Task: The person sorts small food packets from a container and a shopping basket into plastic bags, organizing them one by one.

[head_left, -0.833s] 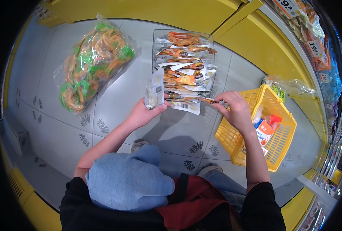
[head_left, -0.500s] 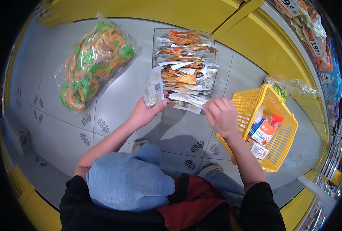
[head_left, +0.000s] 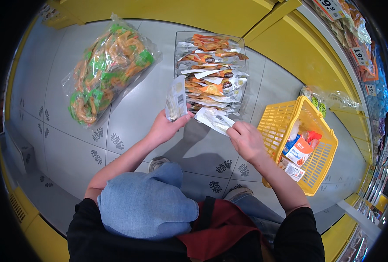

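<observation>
Hands are apart: the left hand [head_left: 162,130] grips a small packet [head_left: 176,98], and the right hand [head_left: 246,140] pinches a white packet [head_left: 214,120] near the yellow basket [head_left: 276,122].

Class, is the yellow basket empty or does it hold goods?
Holds goods: the yellow basket contains several packets on its mesh floor.

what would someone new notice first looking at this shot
Probably the clear tray of orange and white snack packets on the grey floor, top centre, with the left hand and right hand each holding a packet before it. Next, the yellow basket at right and the big bag of green and orange snacks upper left.
</observation>
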`<state>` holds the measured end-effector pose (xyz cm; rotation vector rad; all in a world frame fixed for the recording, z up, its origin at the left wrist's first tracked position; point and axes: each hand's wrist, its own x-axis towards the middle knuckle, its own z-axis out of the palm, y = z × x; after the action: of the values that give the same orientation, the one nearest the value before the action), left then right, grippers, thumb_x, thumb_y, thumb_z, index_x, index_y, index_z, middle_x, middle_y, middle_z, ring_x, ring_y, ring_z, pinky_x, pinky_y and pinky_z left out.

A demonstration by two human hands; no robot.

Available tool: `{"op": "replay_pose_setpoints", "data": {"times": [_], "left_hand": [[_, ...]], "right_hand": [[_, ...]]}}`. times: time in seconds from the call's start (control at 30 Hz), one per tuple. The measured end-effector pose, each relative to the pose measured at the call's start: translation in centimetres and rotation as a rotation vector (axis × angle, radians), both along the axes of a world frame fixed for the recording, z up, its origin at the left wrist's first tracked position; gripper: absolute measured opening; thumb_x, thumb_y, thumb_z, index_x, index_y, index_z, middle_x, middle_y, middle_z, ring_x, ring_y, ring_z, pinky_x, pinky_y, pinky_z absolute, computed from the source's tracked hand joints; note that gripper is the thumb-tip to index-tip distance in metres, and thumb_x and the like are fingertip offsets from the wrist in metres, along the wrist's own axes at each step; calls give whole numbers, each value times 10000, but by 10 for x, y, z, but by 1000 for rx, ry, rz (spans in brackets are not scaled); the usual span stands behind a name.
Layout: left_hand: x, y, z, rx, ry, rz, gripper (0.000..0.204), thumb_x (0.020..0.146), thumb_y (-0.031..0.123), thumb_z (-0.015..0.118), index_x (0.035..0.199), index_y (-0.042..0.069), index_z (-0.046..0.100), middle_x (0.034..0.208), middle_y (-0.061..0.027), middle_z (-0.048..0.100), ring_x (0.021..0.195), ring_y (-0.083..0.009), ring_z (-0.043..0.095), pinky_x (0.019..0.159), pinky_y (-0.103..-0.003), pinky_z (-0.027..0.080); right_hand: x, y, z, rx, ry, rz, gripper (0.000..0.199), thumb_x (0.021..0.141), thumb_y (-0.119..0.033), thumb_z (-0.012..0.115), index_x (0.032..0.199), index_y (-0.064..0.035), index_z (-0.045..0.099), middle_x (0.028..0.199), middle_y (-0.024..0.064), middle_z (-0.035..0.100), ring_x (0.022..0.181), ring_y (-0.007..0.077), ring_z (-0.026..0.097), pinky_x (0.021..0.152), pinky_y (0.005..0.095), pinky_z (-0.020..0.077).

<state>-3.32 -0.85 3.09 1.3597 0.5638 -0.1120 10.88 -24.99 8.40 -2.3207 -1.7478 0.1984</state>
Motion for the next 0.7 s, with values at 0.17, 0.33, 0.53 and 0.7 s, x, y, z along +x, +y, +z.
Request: {"op": "replay_pose_setpoints", "data": {"times": [0.17, 0.33, 0.53, 0.7], "left_hand": [[1, 3, -3, 13, 12, -14, 394, 940, 180, 635, 1286, 21, 535, 1028, -27, 707, 876, -94, 614, 732, -263, 513], [8, 6, 5, 85, -22, 47, 329, 935, 186, 637, 1231, 48, 600, 1021, -30, 704, 970, -108, 629, 863, -283, 498], [8, 16, 5, 162, -73, -14, 330, 943, 159, 604, 1251, 43, 578, 1077, -41, 701, 1035, -136, 631, 922, -311, 484], [13, 26, 3, 268, -16, -257, 334, 953, 161, 584, 1271, 58, 584, 1175, -60, 668, 1086, -162, 602, 965, -330, 462]], "right_hand": [[27, 36, 21, -47, 203, -48, 107, 819, -133, 672, 848, -79, 584, 832, 58, 558, 848, 252, 592, 736, 383, 508], [35, 54, 0, 10, 168, -15, 93, 849, -137, 660, 869, -77, 591, 858, 70, 577, 892, 273, 591, 789, 401, 504], [39, 36, 14, -128, 228, -119, 103, 860, -171, 658, 937, -105, 645, 868, 49, 605, 923, 277, 573, 830, 416, 494], [45, 33, 20, -178, 41, -72, 233, 846, -202, 654, 1076, -171, 682, 887, 31, 614, 938, 220, 575, 818, 380, 466]]}}
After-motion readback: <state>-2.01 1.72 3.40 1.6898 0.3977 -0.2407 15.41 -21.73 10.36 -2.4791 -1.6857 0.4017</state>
